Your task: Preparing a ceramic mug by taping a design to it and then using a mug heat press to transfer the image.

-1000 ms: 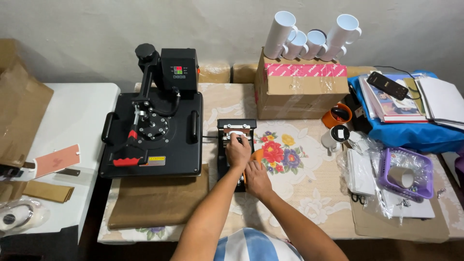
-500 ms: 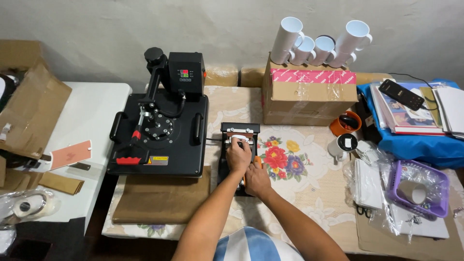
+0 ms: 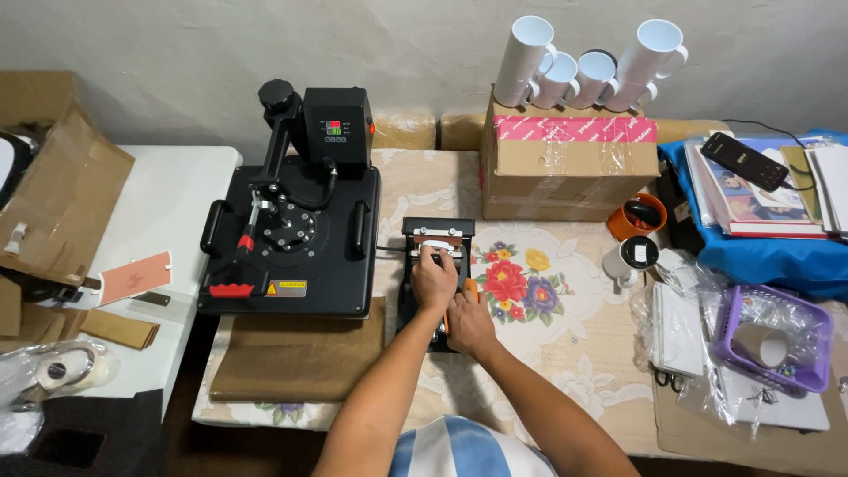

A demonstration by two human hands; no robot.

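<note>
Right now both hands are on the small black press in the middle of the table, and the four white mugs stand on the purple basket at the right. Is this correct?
Not quite. The head view shows the four white mugs on the cardboard box by the wall, not on the purple basket. The left hand and right hand are indeed on the small black press.

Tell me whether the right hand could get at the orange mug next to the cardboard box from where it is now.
Probably yes. The right hand rests on the small mug press, and the floral tablecloth between it and the orange mug lies bare. Only the white mug stands close beside it.
</note>
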